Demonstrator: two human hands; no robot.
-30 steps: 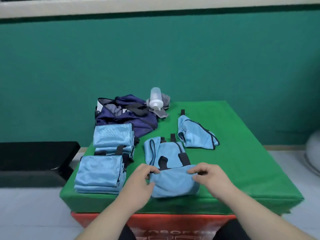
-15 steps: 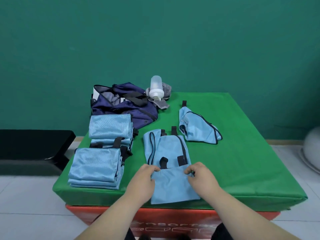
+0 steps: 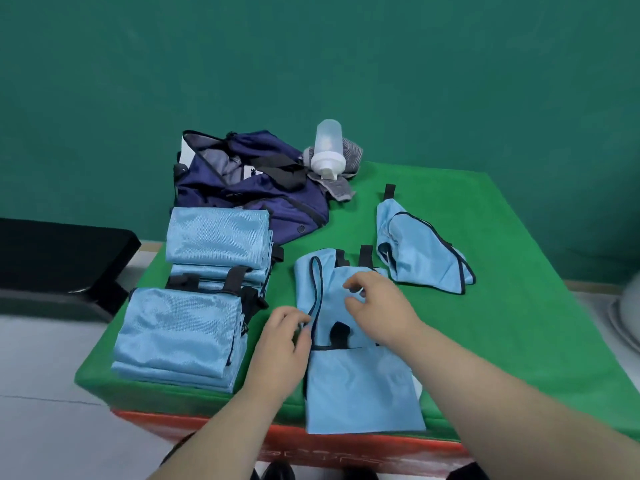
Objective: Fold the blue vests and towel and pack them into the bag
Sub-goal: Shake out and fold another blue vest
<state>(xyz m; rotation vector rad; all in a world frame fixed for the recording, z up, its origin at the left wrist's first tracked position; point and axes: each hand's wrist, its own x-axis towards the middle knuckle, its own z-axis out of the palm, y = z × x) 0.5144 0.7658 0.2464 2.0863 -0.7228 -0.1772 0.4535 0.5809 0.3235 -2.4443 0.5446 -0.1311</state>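
A light blue vest (image 3: 360, 386) with black trim lies in front of me on the green table (image 3: 519, 306), its lower flap hanging over the front edge. My left hand (image 3: 282, 341) pinches the vest's left trimmed edge with curled fingers. My right hand (image 3: 379, 308) hovers over the vest's upper half, fingers loosely spread and holding nothing. A second, crumpled blue vest (image 3: 422, 258) lies to the right. Two stacks of folded blue vests (image 3: 180, 334) (image 3: 218, 237) sit at the left. The dark blue bag (image 3: 249, 188) lies open at the back, with a grey striped towel (image 3: 351, 155) beside it.
A translucent white bottle (image 3: 327, 147) rests on the grey towel by the bag. A black bench (image 3: 52, 258) stands left of the table on the pale floor. The table sits on a red base (image 3: 346, 452), and a green wall is behind it.
Both hands let go of the vest's lower flap, which now hangs flat over the table edge. My right hand moved forward over the vest's upper part; my left shifted to its left edge.
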